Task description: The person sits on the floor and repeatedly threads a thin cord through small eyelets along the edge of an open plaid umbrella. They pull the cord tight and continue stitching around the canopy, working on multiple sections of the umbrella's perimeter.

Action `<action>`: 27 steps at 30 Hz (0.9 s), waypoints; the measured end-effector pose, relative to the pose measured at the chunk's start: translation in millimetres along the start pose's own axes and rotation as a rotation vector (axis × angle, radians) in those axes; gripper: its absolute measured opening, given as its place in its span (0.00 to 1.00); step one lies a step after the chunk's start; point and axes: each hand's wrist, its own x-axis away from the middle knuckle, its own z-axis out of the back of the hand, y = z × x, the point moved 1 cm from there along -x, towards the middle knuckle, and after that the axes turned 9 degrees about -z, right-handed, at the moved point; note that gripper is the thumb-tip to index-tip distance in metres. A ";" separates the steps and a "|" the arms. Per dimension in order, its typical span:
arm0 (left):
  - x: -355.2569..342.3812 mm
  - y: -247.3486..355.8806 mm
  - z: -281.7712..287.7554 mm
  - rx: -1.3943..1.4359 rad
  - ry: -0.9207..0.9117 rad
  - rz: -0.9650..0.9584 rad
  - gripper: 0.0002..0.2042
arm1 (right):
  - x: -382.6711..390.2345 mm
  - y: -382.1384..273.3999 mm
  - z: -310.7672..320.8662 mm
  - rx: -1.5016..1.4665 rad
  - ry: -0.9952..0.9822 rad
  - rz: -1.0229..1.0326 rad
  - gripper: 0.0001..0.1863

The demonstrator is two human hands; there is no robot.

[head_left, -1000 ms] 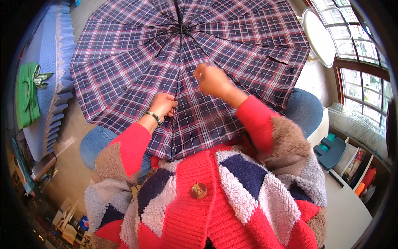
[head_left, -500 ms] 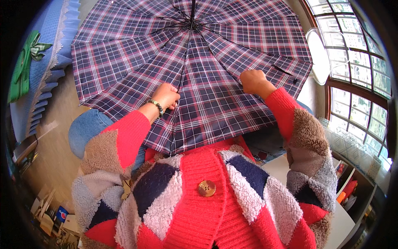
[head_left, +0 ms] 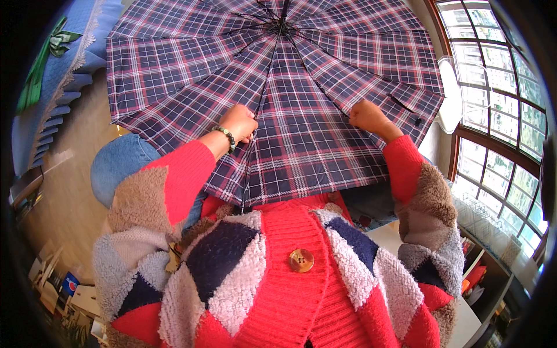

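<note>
While the open umbrella (head_left: 313,153) rests with its near edge at the lap, the cardigan (head_left: 287,296) borders it closely and the jeans (head_left: 119,168) over the left knee show beside it. The lap appears to act as a support, leaving both hands available for the frame. Because the inner side of the cloth faces the wearer, the ribs are within direct reach.

The left hand (head_left: 238,123), with a bead bracelet (head_left: 228,139) at its wrist, is curled narrow on one rib (head_left: 267,81). The right hand (head_left: 366,118) is likewise closed, on the next rib (head_left: 316,84) to the right; the fingertips of both are partly hidden. A single panel spans the gap, so this spacing probably steadies the cloth between two fixed points.

Beyond the hands, the ribs converge at the hub (head_left: 282,27), from which the shaft (head_left: 285,8) extends away from the wearer. Off to the left, a blue cover (head_left: 72,75) carries a green item (head_left: 36,81) with a bow. On the right, a white rounded object (head_left: 451,95) stands near the window (head_left: 500,153).
</note>
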 end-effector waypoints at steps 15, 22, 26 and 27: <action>-7.9 5.6 -19.3 -0.038 0.009 -0.041 0.06 | 21.1 10.2 6.7 -0.042 -0.042 0.052 0.09; -6.4 9.6 -24.4 0.042 0.003 -0.020 0.04 | 54.5 -1.5 5.2 0.255 0.009 0.008 0.12; -2.9 14.4 -26.0 0.085 0.006 0.000 0.06 | 62.6 -6.0 10.5 0.322 -0.025 -0.012 0.11; -1.8 15.4 -26.6 0.084 0.015 0.002 0.06 | 64.3 -6.3 11.5 0.325 -0.028 -0.016 0.11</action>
